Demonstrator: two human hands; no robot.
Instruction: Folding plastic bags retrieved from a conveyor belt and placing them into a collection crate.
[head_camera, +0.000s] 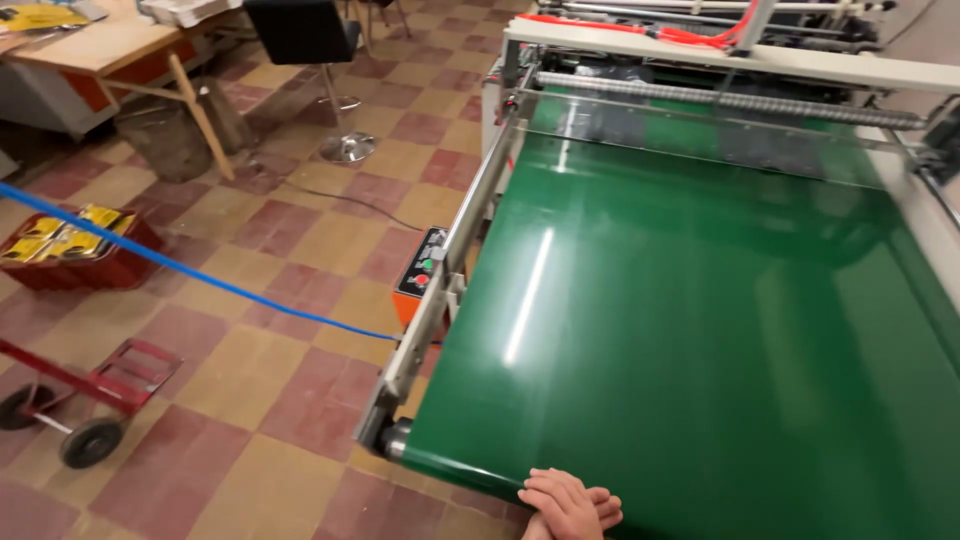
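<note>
Both hands sat stacked at the near edge of the green conveyor belt (700, 330), one hand (565, 500) flat over the other hand (608, 512), holding nothing; couldn't tell which was left or right. Looked like resting, maybe waiting. The belt lay bare. Control box (421, 275) hung off its left rail, threaded rod (730, 100) crossed the far end.

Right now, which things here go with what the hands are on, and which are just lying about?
In hand: hands resting together on the green belt; side rail; control box.
Lying about: red hand truck, red crate, blue hose, black stool, wooden table.
</note>
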